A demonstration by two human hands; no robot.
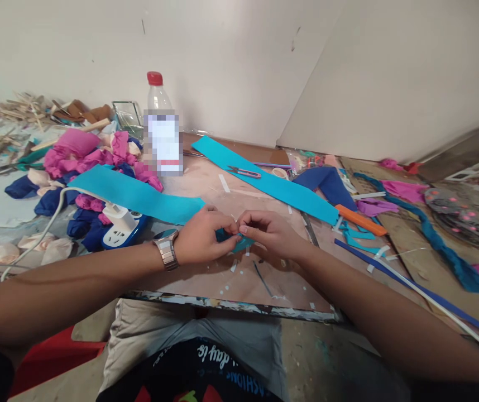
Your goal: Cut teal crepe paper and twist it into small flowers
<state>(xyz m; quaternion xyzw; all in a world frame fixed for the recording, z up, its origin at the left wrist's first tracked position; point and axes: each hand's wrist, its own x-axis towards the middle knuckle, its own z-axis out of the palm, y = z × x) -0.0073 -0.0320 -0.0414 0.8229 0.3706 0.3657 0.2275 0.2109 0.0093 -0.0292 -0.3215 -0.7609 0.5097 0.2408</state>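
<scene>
My left hand [206, 237] and my right hand [269, 234] meet over the front middle of the table, fingertips pinched together. Between them is a small teal piece [242, 244], mostly covered by my fingers. A turquoise strip [139, 195] runs from the left up to my left hand. Beyond my right hand lies a longer turquoise strip [285, 187], with small thread snips [243, 172] resting on it. Near that strip's right end is an orange-handled cutter [360, 220].
A white plug in a blue power strip [118, 231] sits left of my wrist. Pink and blue fabric pieces [74, 145] are heaped at the left. A phone [164, 145] leans on a red-capped bottle [158, 97]. Cloth strips [436, 240] lie at the right.
</scene>
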